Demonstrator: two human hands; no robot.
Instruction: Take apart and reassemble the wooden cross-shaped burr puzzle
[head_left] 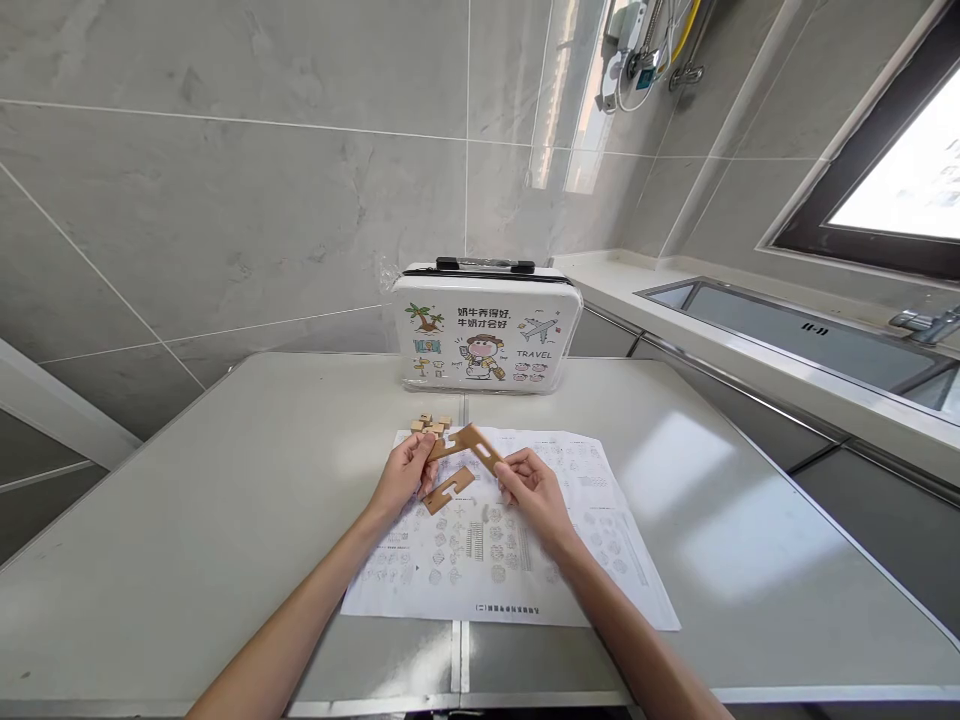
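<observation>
My left hand (405, 472) pinches one flat notched wooden puzzle piece (448, 447), and my right hand (529, 487) pinches a second wooden piece (484, 449). The two pieces meet at an angle above a white instruction sheet (570, 540) printed with small diagrams. A third notched wooden piece (448, 490) lies flat on the sheet between my hands. Beyond my left hand, a small cluster of wooden blocks (430, 425) rests at the sheet's far edge.
A white tin case (486, 330) with cartoon prints and the word TRAVEL stands upright at the back of the grey table (225, 500). A steel sink (795, 330) and tap (926, 322) run along the right counter. Tiled walls rise behind.
</observation>
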